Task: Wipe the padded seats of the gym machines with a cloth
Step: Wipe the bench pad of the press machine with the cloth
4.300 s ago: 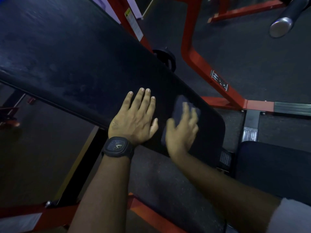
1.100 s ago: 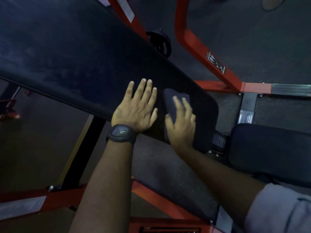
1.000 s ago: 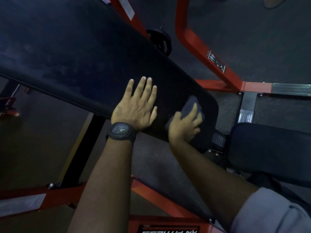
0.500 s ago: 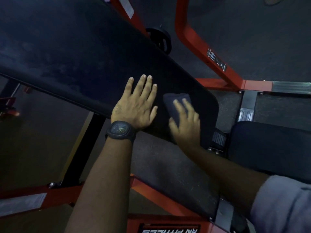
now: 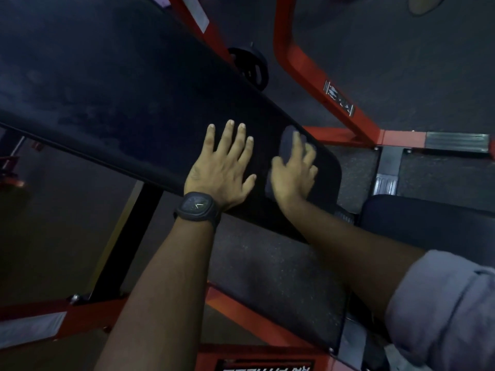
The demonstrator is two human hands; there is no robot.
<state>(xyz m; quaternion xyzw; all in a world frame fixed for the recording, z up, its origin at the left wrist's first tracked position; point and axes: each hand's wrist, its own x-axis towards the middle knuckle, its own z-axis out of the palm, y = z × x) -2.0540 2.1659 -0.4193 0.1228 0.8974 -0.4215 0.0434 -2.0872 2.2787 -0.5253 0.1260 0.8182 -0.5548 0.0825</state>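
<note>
Left hand (image 5: 222, 167) lies spread flat on the bench (image 5: 128, 87) (bracing him, I'd say). Right hand (image 5: 294, 174) presses the cloth (image 5: 287, 145) onto its end, fingers seemingly flat though blurred.

A black pad (image 5: 134, 89) is borne on a red frame (image 5: 401, 139). On its end a left hand (image 5: 222, 170) is laid flat; beside it a cloth (image 5: 288, 145) is pressed by the right hand (image 5: 294, 175).
</note>
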